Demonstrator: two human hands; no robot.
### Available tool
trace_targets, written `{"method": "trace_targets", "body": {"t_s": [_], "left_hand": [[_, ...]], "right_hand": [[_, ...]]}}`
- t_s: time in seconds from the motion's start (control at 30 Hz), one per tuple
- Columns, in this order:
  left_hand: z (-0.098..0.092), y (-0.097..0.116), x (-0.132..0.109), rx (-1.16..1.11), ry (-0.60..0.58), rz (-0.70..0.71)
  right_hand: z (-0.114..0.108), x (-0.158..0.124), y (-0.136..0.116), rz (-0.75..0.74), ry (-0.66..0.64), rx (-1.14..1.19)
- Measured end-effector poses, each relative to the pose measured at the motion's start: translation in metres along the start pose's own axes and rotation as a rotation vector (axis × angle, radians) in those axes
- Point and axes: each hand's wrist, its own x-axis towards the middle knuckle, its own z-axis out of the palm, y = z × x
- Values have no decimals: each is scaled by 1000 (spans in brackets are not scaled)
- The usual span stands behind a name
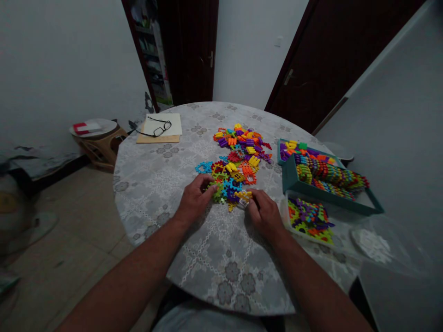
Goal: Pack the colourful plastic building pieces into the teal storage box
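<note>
A heap of colourful plastic building pieces [240,143] with notched edges spreads over the middle of the round table. At its near left edge, my left hand [196,197] has thumb and fingers closed on a lime-green building piece [219,192]. My right hand [266,211] pinches a yellow building piece [244,194] at the near right edge; a small white label with dark print [243,202] shows beside it. Between the hands lie blue pieces [231,185] and purple ones. My fingertips partly cover the pieces they touch.
On the right stand a teal box [289,180] of stacked pieces, its teal lid [279,154] with loose pieces, and a clear tub [285,210] holding more. A clear bag [375,244] with white contents lies nearby. Black glasses [159,131] rest on papers [175,121] at the left.
</note>
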Motion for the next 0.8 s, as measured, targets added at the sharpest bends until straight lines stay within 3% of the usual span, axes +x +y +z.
{"method": "trace_targets", "body": {"t_s": [0.23,0.47,0.6,0.8], "left_hand": [[-1,3,3,1,48,-49],[4,-6,3,-174,12,-126],[2,-8,5,-126,14,-87],[5,-7,1,-267,-80,-114]], "right_hand": [[4,-3,-2,-120,-108,71],[6,-4,-1,-76,-127,92],[6,-3,0,-72,-118,111],[5,-2,0,-76,-114,110]]}}
